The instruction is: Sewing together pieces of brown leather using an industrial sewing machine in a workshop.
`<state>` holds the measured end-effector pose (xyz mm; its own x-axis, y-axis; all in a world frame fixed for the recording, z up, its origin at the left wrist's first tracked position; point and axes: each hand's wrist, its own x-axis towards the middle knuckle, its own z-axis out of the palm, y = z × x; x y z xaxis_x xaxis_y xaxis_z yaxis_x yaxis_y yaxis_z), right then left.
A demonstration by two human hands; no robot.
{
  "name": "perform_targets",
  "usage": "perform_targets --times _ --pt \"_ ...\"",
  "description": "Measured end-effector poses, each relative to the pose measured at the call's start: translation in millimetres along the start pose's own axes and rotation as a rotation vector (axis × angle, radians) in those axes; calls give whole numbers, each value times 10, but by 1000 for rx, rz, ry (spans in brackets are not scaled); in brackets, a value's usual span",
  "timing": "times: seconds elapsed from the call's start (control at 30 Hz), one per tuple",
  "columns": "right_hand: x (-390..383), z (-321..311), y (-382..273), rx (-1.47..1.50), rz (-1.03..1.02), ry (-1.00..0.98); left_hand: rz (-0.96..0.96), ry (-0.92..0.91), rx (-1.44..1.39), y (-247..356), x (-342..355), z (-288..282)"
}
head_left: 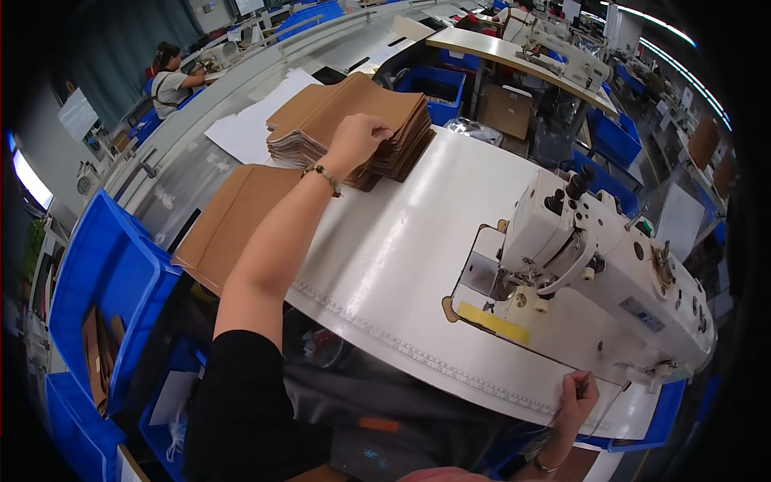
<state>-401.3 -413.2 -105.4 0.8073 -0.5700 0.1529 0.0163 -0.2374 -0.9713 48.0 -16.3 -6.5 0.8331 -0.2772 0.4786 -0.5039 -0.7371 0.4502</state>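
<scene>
A thick stack of brown flat panels [353,104], with pale layers showing along its near edge, lies at the far left of the white sewing table. My left hand [360,143] reaches over the stack, with its fingers curled together by the right edge of the top panel; whether they pinch it is hidden. My right hand [577,395] rests at the table's front edge, fingers closed, and what is in them I cannot make out. A white sewing machine [602,257] stands beyond it. Another brown panel [241,213] lies flat under my left forearm.
A printed ruler strip [401,353] runs along the front edge of the white table [393,265]. Blue bins [104,273] stand at the left, one holding brown pieces. A yellow strip [491,323] lies by the needle area. Another person [167,87] sits at a machine far left.
</scene>
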Motion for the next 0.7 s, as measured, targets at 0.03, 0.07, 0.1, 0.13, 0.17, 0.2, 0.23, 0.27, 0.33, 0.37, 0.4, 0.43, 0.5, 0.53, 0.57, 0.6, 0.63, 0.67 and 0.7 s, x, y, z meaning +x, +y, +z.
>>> perform_targets --times 0.03,0.07,0.1,0.13,0.17,0.2,0.23,0.27,0.33,0.37,0.4,0.43,0.5,0.53,0.57,0.6,0.63,0.67,0.7 --pt "-9 7 -6 -39 -2 2 3 -4 1 -25 -2 6" --pt "-9 12 -18 -38 -1 4 9 12 -2 -43 -5 23" --pt "-18 24 -34 -37 -7 0 15 28 -5 -66 -8 27" --pt "-27 42 -48 -36 -13 -6 15 28 -4 -94 -8 15" --pt "-28 51 -50 -38 -12 -3 -43 66 -27 -89 0 13" --pt "-26 70 -45 -33 -28 -6 -103 104 -49 -89 -2 1" --pt "-23 90 -49 -28 -43 -9 -103 101 -49 -98 -17 -28" --pt "-8 99 -63 -29 -36 -5 -26 154 -235 -111 -26 -40" --pt "-33 112 -106 -100 -36 0 28 96 -395 127 -148 -147" --pt "-43 108 -104 -102 -11 18 140 80 -327 291 -335 -252" --pt "-42 94 -81 -140 -29 6 263 56 -274 433 -497 -256" --pt "-57 91 -83 -179 -43 -6 347 2 -189 572 -676 -256" --pt "-91 157 -173 -307 -105 -37 439 -119 -81 794 -1114 -230" --pt "-75 202 -199 -430 -197 -100 449 -191 -61 869 -1312 -157" --pt "-55 274 -279 -434 -175 -82 449 -262 -100 911 -1502 -103" --pt "-46 363 -369 -582 -378 -220 479 -311 -94 971 -1651 -45" --pt "-23 470 -452 -724 -583 -366 490 -330 -101 1041 -1773 2" --pt "-1 589 -520 -741 -690 -406 482 -344 -92 1115 -1876 58" --pt "35 730 -552 -745 -805 -452 468 -355 -70 1186 -1981 89"
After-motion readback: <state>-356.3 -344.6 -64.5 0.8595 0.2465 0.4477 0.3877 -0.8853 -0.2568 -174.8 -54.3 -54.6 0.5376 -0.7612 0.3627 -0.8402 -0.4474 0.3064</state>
